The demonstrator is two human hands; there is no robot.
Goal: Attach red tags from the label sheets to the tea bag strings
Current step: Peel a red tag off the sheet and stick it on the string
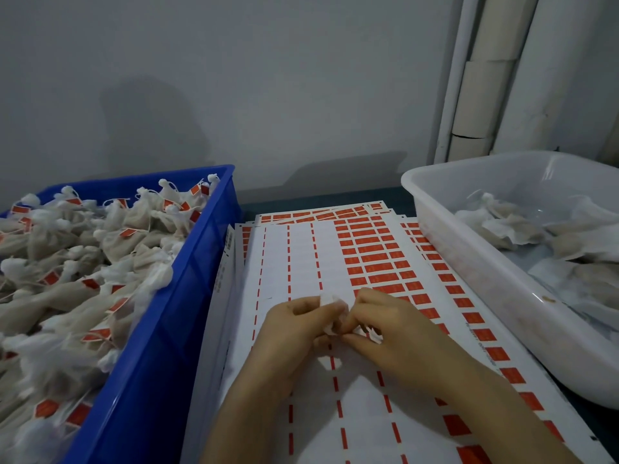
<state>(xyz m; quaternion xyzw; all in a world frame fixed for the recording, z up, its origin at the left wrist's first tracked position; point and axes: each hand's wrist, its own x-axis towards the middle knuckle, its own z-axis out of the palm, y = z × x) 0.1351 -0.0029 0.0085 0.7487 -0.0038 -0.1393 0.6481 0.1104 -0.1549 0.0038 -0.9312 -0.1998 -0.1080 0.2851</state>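
Tea bag [330,304]: small white bundle, held between both hands above label sheets [368,249], centre of head view. Left hand [294,326]: fingers curled round bag. Right hand [395,326]: thumb and fingertips pinching bag's near end; string and any tag too small to tell. Sheets: stacked, left columns bare white, red tags [371,259] in right columns. Blue crate [187,296] touching sheets' left edge, heaped with tagged bags [83,262]. White tub [469,262] at right, holding loose white bags [536,236].
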